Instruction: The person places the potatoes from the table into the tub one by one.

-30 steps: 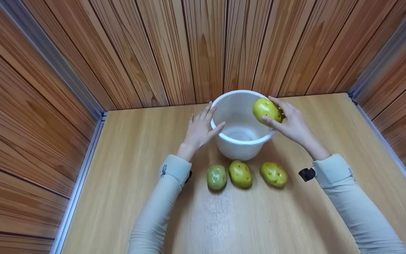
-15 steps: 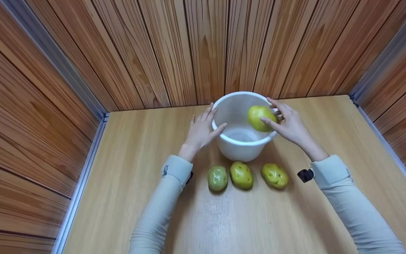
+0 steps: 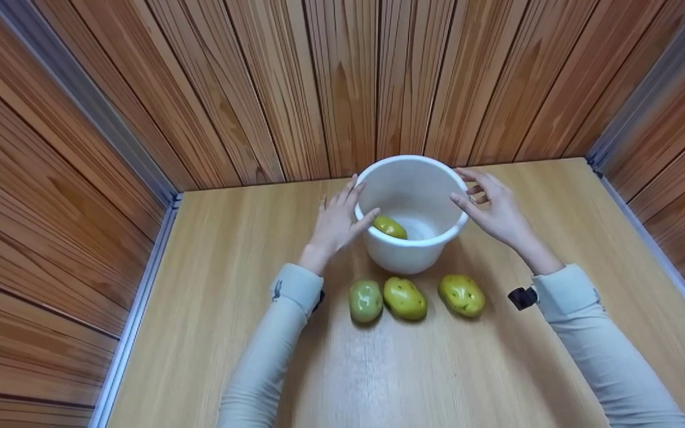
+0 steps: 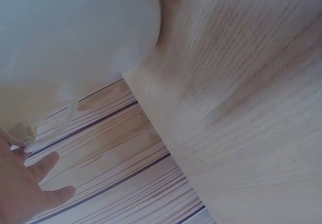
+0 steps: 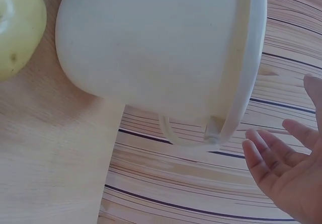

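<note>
So, from the left: a side wall of wood-look planks is seen first, edged with a metal strip, then the light wood tabletop. A pale sleeve with a turned cuff is worn on the left arm, and the left hand is laid against the left rim of a white bucket, fingers pretty straight and fanned out, thumb reached over the edge. Nothing's really gripped there, the rim is just touched. Below that hand, a smooth grey-green oval fruit or veg is set on the table, exact kind hard to call. One yellow-green potato is found inside the bucket, low down by the near left wall, partly hidden by the rim. The bucket itself is stood upright near the plank back wall, and its curved handle can be spotted hanging down in the right wrist view. Just in front of it a second potato is placed, tilted, right beside the green one, with a third potato set a bit further right. The right hand is held just beside the right rim, thumb and fingers parted and loosely bent, nothing held; whether the rim is touched can't be told. A matching right sleeve is seen last.
</note>
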A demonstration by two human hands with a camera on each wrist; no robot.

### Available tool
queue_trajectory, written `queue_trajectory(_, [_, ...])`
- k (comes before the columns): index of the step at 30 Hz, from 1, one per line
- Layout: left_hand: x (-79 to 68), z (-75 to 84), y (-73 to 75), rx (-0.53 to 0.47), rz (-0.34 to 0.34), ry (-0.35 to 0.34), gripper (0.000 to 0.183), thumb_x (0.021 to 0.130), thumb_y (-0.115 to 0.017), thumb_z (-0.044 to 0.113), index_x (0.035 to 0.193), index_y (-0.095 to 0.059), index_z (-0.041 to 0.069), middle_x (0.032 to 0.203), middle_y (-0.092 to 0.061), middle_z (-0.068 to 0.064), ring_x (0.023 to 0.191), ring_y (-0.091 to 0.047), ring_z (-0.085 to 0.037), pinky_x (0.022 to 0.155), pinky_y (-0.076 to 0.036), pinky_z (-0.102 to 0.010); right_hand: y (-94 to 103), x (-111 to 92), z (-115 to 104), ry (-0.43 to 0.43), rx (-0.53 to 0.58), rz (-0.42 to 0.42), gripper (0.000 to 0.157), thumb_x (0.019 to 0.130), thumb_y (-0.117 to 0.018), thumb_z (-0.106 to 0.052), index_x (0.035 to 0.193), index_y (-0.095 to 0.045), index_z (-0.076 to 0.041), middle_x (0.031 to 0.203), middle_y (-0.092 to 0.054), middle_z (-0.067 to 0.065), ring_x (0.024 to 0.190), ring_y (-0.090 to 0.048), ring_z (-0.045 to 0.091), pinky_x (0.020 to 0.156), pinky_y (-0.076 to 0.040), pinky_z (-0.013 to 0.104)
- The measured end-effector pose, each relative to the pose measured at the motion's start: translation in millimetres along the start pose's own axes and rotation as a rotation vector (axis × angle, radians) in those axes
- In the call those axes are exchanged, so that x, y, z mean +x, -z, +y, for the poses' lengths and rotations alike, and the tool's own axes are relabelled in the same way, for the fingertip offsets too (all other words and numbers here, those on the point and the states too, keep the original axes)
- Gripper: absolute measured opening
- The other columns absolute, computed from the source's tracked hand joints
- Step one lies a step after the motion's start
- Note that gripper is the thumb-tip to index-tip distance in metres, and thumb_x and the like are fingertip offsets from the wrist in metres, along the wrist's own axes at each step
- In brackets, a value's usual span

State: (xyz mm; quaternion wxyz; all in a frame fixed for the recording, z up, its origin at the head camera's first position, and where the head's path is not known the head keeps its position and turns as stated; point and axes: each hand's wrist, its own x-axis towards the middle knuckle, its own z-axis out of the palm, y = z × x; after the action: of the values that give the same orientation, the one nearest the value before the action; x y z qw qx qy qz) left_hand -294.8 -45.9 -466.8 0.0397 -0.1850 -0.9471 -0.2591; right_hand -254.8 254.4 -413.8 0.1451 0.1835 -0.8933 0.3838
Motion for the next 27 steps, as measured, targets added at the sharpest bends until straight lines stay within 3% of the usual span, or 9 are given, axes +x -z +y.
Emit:
queue_trajectory(13, [-0.9,-2.4,-0.6,0.019,0.016,-0.005,0.074,0.087,-0.033,0.069,0.148,-0.021,0.028,0.156,-0.008,0.007,0.139,-0.024,-0.028,0.111,-0.008,-0.056,3.9,-1.4,1.5,-0.01,-0.046,0.0,0.051,0.09,-0.059,-0.032,0.134,-0.048,-0.01,0.124,-0.055,0.017,0.102,-0.056,0.033,0.079,-0.047,0.046])
queue_trajectory(27, [-1.2,0.0,1.1,0.0,0.001,-0.006,0.074,0.087,-0.033,0.068,0.149,-0.018,0.03,0.156,-0.003,0.01,0.142,-0.016,-0.024,0.113,-0.004,-0.054,10.2,-8.9,5.5,-0.044,-0.061,0.007,0.053,0.09,-0.059,-0.036,0.135,-0.047,-0.011,0.125,-0.054,0.018,0.105,-0.056,0.035,0.08,-0.049,0.052])
